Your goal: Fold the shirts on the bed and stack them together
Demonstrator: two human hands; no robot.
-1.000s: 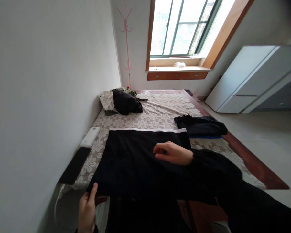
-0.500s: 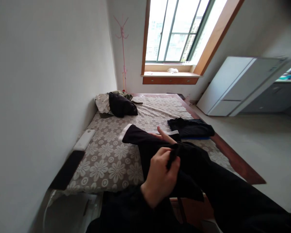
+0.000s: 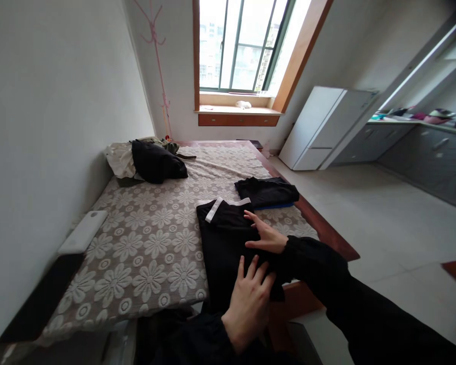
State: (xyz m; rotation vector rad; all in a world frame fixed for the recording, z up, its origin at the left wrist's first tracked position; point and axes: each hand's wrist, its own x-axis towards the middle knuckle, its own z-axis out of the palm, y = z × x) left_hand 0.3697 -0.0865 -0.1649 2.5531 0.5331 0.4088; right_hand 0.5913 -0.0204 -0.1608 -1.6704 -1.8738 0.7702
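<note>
A black garment with white trim (image 3: 224,253) lies partly folded at the near edge of the bed, its white-banded sleeve or cuff turned inward at the top. My left hand (image 3: 250,299) rests on the lower part of the cloth with its fingers spread. Just beyond it, my right hand (image 3: 266,234) is open over the garment's right side, thumb and fingers apart. Neither hand grips the fabric. Beyond the garment, to the right, sits a folded dark stack of clothes (image 3: 268,191) with a blue layer underneath.
A heap of black and white clothes (image 3: 157,161) lies at the bed's far left. Along the left wall are a white box-like object (image 3: 84,232) and a black flat panel (image 3: 41,299). The bed's wooden edge (image 3: 334,233) runs along the right.
My hands have let go of the bunched black garment and now lie open on it. The garment has come down flat on the bed, and the view has turned right.
</note>
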